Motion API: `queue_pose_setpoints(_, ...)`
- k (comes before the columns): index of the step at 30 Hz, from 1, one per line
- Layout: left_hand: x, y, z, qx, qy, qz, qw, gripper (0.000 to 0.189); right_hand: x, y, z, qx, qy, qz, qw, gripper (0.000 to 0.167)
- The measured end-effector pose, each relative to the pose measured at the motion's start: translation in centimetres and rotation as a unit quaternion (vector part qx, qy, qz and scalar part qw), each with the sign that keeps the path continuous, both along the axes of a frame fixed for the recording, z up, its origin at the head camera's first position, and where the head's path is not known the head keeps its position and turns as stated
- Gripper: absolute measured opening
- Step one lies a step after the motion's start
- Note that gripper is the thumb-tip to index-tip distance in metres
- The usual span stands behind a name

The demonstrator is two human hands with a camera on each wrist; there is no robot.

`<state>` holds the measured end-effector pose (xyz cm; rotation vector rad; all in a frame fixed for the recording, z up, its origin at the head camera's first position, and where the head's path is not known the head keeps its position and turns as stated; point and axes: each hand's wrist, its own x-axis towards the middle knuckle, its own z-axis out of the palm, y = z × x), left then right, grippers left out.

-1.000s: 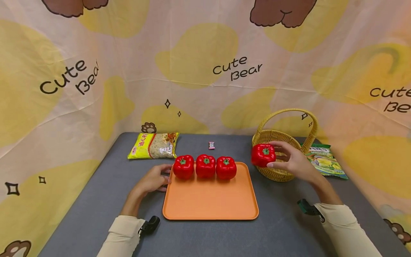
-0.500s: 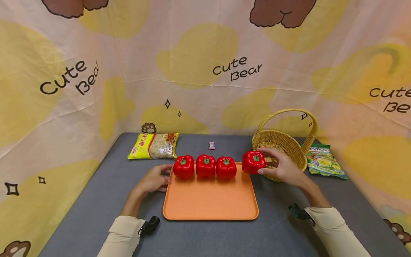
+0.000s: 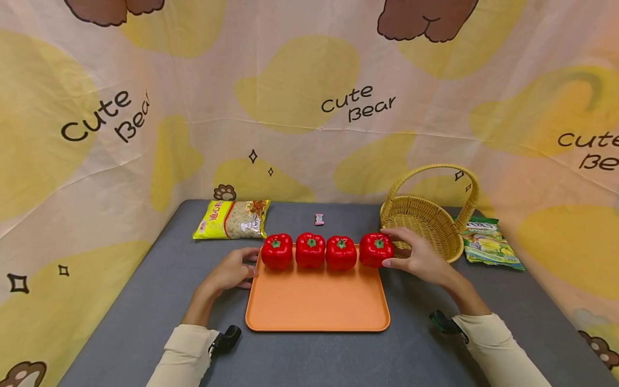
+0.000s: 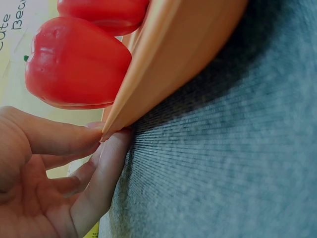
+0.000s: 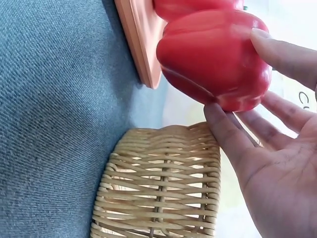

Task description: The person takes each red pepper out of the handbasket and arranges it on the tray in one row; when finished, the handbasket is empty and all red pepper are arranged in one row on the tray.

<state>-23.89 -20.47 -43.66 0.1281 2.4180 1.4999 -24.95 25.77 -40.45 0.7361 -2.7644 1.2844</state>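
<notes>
An orange tray (image 3: 316, 301) lies on the grey table, and three red peppers (image 3: 310, 250) stand in a row along its far edge. My right hand (image 3: 395, 250) holds a fourth red pepper (image 3: 374, 250) at the tray's far right corner, in line with the others. In the right wrist view, thumb and fingers (image 5: 225, 131) wrap that pepper (image 5: 213, 54) just above the tray's rim (image 5: 136, 44). My left hand (image 3: 249, 266) rests on the table at the tray's left edge. There its thumb and a finger (image 4: 106, 148) pinch the rim (image 4: 163, 74) beside the leftmost pepper (image 4: 74, 62).
A wicker basket (image 3: 425, 220) with a handle stands just right of the tray, behind my right hand. A green snack bag (image 3: 488, 242) lies beyond it. A yellow snack bag (image 3: 231, 220) and a small wrapped candy (image 3: 318, 219) lie at the back. Cloth walls enclose the table.
My right hand has carried the fourth pepper leftward and down from in front of the basket to the tray's far right corner. The left hand has stayed put.
</notes>
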Motion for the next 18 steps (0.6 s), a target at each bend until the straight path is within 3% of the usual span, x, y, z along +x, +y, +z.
queue_pose_setpoints(18, -0.12, 0.01, -0.01, -0.004, 0.001, -0.002, 1.0, 0.063, 0.05, -1.01, -0.39, 0.067, 0.012, -0.016, 0.9975, 0.073)
